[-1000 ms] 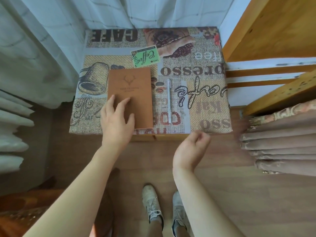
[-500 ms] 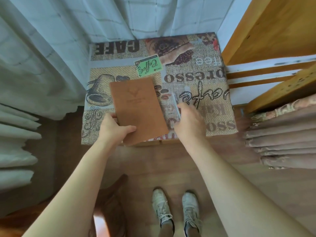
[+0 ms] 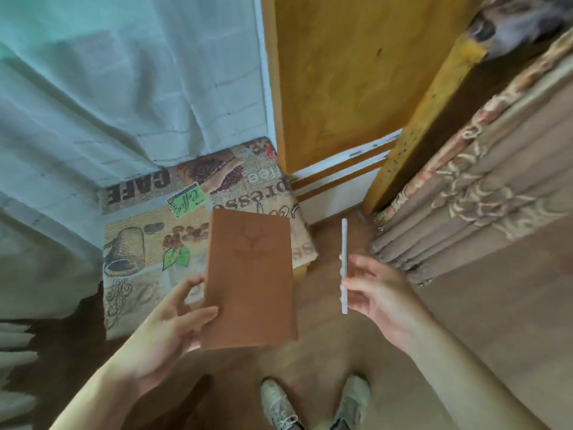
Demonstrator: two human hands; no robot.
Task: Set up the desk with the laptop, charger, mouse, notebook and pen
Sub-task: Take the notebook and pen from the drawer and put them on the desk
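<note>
A brown notebook (image 3: 250,280) with a stag emblem on its cover is lifted off the low stool, gripped at its lower left edge by my left hand (image 3: 169,327). My right hand (image 3: 376,296) pinches a slim white pen (image 3: 344,265), held upright in the air to the right of the notebook. Both things hang above the floor and the stool's near edge. No laptop, charger or mouse is in view.
The low stool (image 3: 133,218) with a coffee-print cover stands in the corner under a white curtain (image 3: 108,88). A yellow wooden panel (image 3: 341,72) rises behind it. Brown patterned drapes (image 3: 480,197) hang at the right. My shoes (image 3: 313,401) stand on the wooden floor.
Both hands have lifted off the stool, the left with the notebook and the right with the pen. The view has swung upward and to the right.
</note>
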